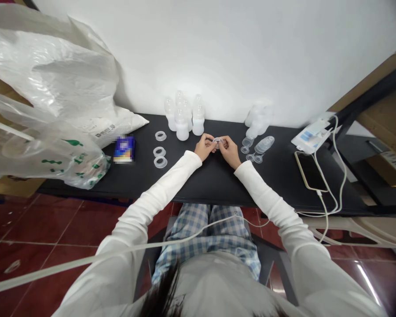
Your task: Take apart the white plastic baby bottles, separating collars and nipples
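Note:
Both my hands meet over the middle of the black table point(218, 185). My left hand point(204, 147) and my right hand point(229, 149) are closed in a pinch on one small clear plastic ring part point(217, 140) held between them. Just beyond the hands stand several white baby bottles point(185, 116). Three loose white rings point(160, 149) lie to the left of my left hand. To the right of my right hand lie clear teats and caps point(259, 147) beside a few tipped bottles point(259, 114).
Large plastic bags point(53, 110) fill the table's left end, with a small blue box point(123, 149) beside them. At the right lie a phone point(310, 171) on a white cable and a white packet point(312, 132). A white wall backs the table.

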